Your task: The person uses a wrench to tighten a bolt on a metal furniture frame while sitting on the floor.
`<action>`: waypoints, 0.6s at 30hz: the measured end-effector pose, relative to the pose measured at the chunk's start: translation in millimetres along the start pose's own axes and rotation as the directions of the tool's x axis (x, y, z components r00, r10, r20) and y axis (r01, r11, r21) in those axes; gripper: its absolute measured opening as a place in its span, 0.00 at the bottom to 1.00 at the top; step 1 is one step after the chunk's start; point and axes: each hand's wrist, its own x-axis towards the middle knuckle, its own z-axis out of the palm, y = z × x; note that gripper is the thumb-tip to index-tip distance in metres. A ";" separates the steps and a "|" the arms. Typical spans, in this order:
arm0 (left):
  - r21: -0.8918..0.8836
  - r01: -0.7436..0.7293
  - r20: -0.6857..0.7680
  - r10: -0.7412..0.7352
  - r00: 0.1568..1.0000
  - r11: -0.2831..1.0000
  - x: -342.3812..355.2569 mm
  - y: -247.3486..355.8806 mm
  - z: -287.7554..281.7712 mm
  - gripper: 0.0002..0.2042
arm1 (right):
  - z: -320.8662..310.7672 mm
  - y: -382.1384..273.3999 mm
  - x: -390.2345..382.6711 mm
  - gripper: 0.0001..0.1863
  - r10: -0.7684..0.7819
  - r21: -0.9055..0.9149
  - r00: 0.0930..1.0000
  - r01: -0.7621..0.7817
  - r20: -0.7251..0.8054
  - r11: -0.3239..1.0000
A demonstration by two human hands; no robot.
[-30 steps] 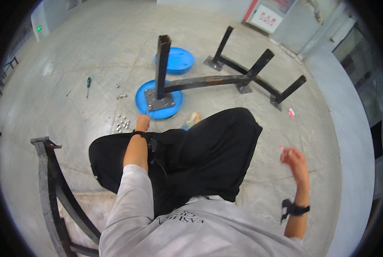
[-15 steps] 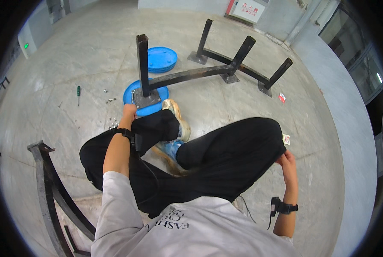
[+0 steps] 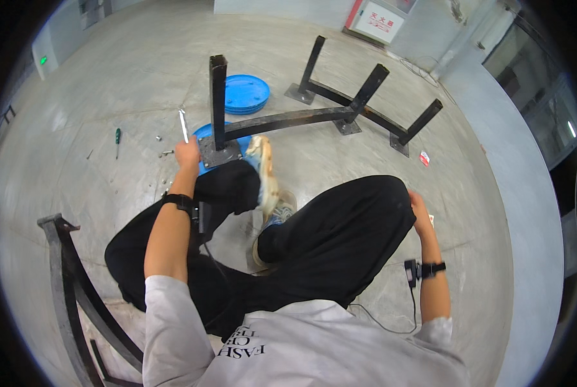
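My left hand (image 3: 187, 155) is closed around a silver wrench (image 3: 183, 124), raised upright beside a black steel leg assembly (image 3: 288, 119). Its square base plate (image 3: 219, 158) rests on a blue round plastic disc (image 3: 203, 131), partly hidden by my trouser leg. My right hand (image 3: 419, 209) is against the outside of my right knee (image 3: 385, 200), its fingertips hidden by the black fabric. A few small metal fasteners (image 3: 167, 152) and a green-handled screwdriver (image 3: 117, 135) lie left of my left hand.
A stack of blue discs (image 3: 243, 93) sits behind the assembly, beside a second black frame (image 3: 391, 122). Another steel frame (image 3: 69, 271) is at my lower left. A wall (image 3: 514, 148) with windows runs along the right; a white box (image 3: 377, 22) stands at the back.
The wrench has risen from the base plate with my left hand. My right hand has come to my knee and moved up along it. My legs and shoes have shifted.
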 end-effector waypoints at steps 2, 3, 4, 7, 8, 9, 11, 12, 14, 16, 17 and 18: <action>-0.113 -0.147 0.002 0.148 0.989 0.983 -6.9 25.8 10.4 0.16 | -8.9 25.6 33.9 0.12 -0.022 -0.083 1.000 0.022 -0.002 0.996; -0.124 -0.162 0.007 0.164 0.986 0.979 -6.2 32.5 10.5 0.16 | -9.5 21.1 53.1 0.12 -0.050 -0.143 0.998 0.054 0.031 0.988; -0.162 -0.169 0.016 0.174 0.985 0.972 -6.9 37.7 10.3 0.15 | -9.9 16.8 70.7 0.13 0.100 -0.121 0.993 -0.091 0.067 0.988; -0.231 -0.216 0.022 0.228 0.974 0.949 -24.3 62.3 15.2 0.16 | -16.2 31.5 133.5 0.13 0.125 -0.247 0.992 -0.114 0.029 0.962; -0.271 -0.255 0.001 0.265 0.964 0.928 -31.4 72.5 22.1 0.17 | -24.8 41.7 156.6 0.15 0.089 -0.318 0.996 -0.085 -0.002 0.944; -0.276 -0.257 0.014 0.271 0.962 0.926 -33.1 78.0 26.3 0.17 | -29.1 50.5 182.3 0.17 0.047 -0.382 0.999 -0.052 -0.023 0.923; -0.264 -0.314 -0.031 0.317 0.948 0.912 -26.3 82.6 38.4 0.19 | -37.2 59.9 232.5 0.20 0.046 -0.463 0.991 -0.099 -0.124 0.881; -0.264 -0.318 -0.030 0.322 0.946 0.911 -18.2 81.8 38.3 0.19 | -33.5 53.7 255.5 0.20 0.046 -0.461 0.991 -0.100 -0.128 0.882; -0.159 -0.379 -0.045 0.376 0.925 0.912 -4.1 76.0 39.0 0.22 | -23.8 47.5 301.6 0.18 -0.007 -0.498 0.954 -0.150 -0.300 0.854; -0.194 -0.324 -0.008 0.328 0.945 0.926 -3.7 81.0 54.5 0.24 | -25.4 64.8 344.9 0.21 -0.006 -0.444 0.923 -0.180 -0.385 0.878; -0.165 -0.308 -0.022 0.309 0.951 0.937 -6.2 83.9 58.6 0.23 | -22.8 77.4 365.7 0.23 -0.003 -0.376 0.890 -0.189 -0.456 0.907; -0.156 -0.311 -0.042 0.309 0.950 0.937 -4.0 81.7 62.5 0.23 | -17.2 86.0 386.4 0.23 0.013 -0.375 0.897 -0.197 -0.442 0.906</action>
